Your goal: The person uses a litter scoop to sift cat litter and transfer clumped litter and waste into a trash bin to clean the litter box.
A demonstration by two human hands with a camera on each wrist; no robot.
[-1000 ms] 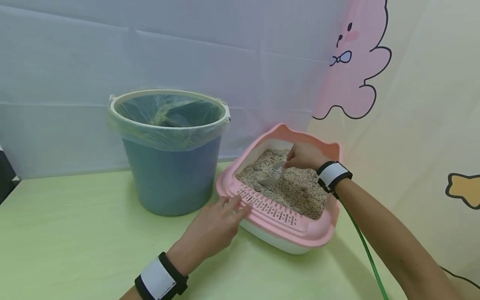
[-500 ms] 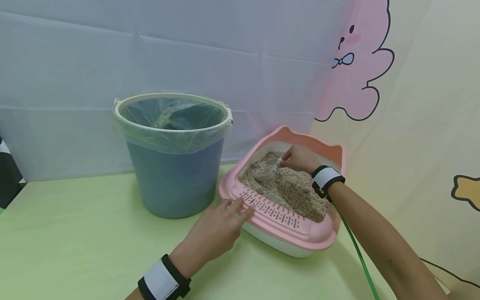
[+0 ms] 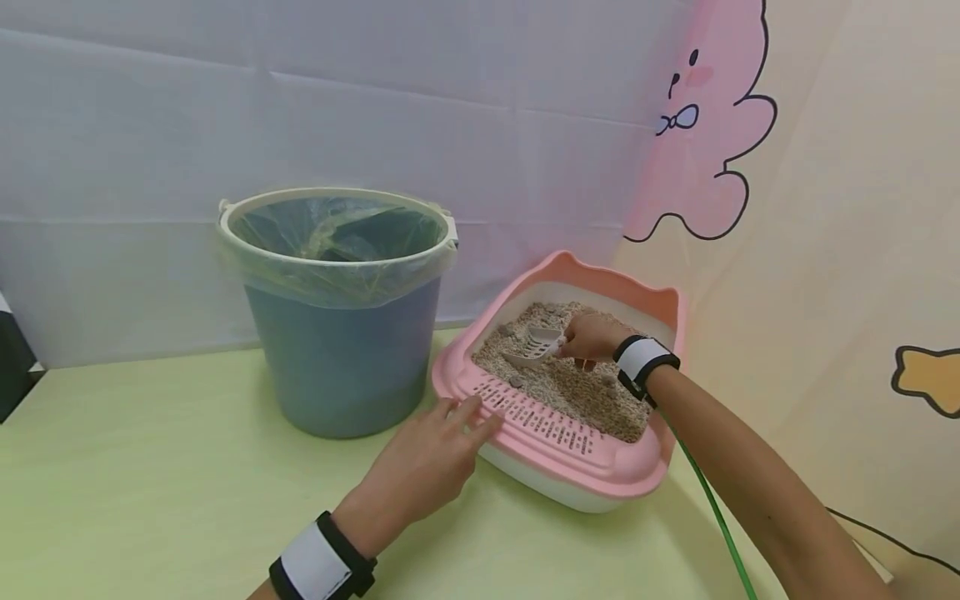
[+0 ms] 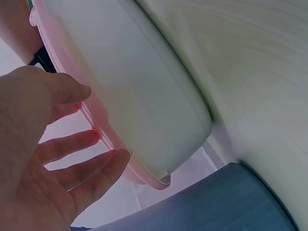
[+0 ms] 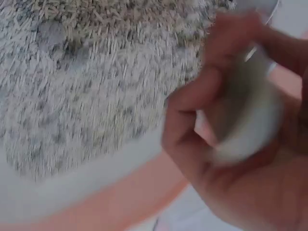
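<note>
Now right hand (image 3: 592, 337) curls its grip round scoop (image 3: 534, 348) handle, blade over litter (image 3: 577, 387); left hand (image 3: 427, 454), fingers apart, steadies litter box (image 3: 555, 454) rim; bucket (image 3: 337, 308) beyond it.

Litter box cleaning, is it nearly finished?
Not yet, it seems. The right hand holds the white scoop over the litter while the left hand steadies the pink litter box. Grey clumps still lie in the litter, and nothing scooped shows in the lined bucket.

Pink-rimmed white litter tray (image 3: 577, 467), beige-grey litter (image 3: 592, 396), white scoop (image 3: 534, 350), blue bucket (image 3: 341, 367), pale green table (image 3: 150, 467)
</note>
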